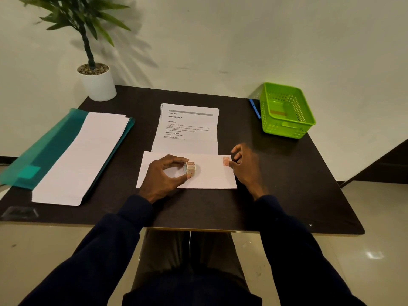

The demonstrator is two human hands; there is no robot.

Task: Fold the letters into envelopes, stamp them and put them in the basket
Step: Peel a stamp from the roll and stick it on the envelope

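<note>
A white envelope (209, 175) lies flat on the dark table (287, 195) in front of me. A reddish stamp (225, 161) sits at its top right corner. My left hand (163, 176) grips a small roll of stamps (189, 168) over the envelope's middle. My right hand (245, 166) rests at the envelope's right end, a fingertip touching beside the stamp, other fingers loosely spread. Behind the envelope lies a stack of printed letters (189, 127). The green basket (287, 129) stands at the far right corner.
A stack of white envelopes (84, 155) lies on a teal folder (39, 151) at the left. A potted plant (96, 82) stands at the far left corner. A blue pen (255, 108) lies just left of the basket.
</note>
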